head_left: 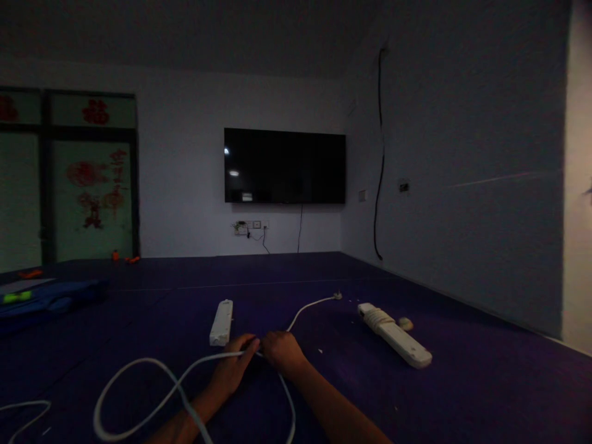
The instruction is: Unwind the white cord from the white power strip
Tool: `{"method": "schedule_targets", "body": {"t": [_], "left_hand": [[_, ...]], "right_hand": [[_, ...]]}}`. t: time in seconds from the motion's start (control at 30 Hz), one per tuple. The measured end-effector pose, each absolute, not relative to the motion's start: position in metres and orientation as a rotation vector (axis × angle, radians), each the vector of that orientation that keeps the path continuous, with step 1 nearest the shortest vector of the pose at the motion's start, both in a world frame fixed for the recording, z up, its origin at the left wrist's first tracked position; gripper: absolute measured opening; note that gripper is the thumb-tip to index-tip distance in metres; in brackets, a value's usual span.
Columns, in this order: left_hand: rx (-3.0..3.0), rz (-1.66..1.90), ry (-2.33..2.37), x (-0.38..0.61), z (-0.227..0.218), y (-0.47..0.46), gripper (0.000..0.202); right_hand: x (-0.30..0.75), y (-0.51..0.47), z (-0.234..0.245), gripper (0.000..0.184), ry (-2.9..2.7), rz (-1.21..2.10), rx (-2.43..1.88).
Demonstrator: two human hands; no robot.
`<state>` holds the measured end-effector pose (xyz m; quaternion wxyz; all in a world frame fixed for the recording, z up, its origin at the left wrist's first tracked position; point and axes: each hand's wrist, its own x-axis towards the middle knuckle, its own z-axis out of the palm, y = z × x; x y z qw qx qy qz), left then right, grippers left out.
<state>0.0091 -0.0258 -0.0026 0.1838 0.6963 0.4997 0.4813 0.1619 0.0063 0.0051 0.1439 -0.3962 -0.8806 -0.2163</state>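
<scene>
Both my hands meet low in the middle of the view on a white cable (152,370) that lies on a dark purple floor. My left hand (235,367) pinches the cable where it comes in from a big loop on the left. My right hand (282,350) is closed on the same cable just to the right, where it runs on toward a plug (337,296). A white power strip (221,322) lies just beyond my left hand. A second white power strip (395,335), its cord wound round one end, lies to the right.
A small pale object (406,322) sits beside the right power strip. A blue mat with a green item (46,299) lies at far left. A wall-mounted TV (284,165), wall sockets (252,226) and a glass door (69,185) are at the back. Another cable end (23,410) lies at bottom left.
</scene>
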Motion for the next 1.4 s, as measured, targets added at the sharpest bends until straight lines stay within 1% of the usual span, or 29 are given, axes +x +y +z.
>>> {"method": "schedule_targets", "body": {"t": [0.23, 0.37, 0.57, 0.73, 1.17, 1.4], "left_hand": [[2.013, 1.345, 1.445, 0.01, -0.005, -0.023, 0.043], [1.959, 1.382, 1.452, 0.009, -0.003, -0.021, 0.047], [1.829, 1.474, 1.454, 0.005, 0.0, -0.018, 0.054], [1.669, 1.486, 1.4, 0.002, -0.001, -0.014, 0.065], [1.75, 1.428, 1.425, 0.002, -0.005, -0.013, 0.061], [1.753, 1.409, 1.455, 0.005, -0.005, -0.015, 0.056]], "right_hand": [[0.161, 0.005, 0.007, 0.018, -2.535, -0.632, -1.149], [0.162, 0.001, 0.01, 0.018, -2.491, -0.575, -1.229], [0.168, 0.008, 0.007, 0.022, -2.301, -0.429, -1.478], [0.174, 0.019, -0.001, 0.023, -2.117, -0.334, -1.699], [0.172, 0.018, 0.001, 0.028, -2.154, -0.352, -1.577], [0.168, 0.009, 0.006, 0.022, -2.329, -0.464, -1.447]]}}
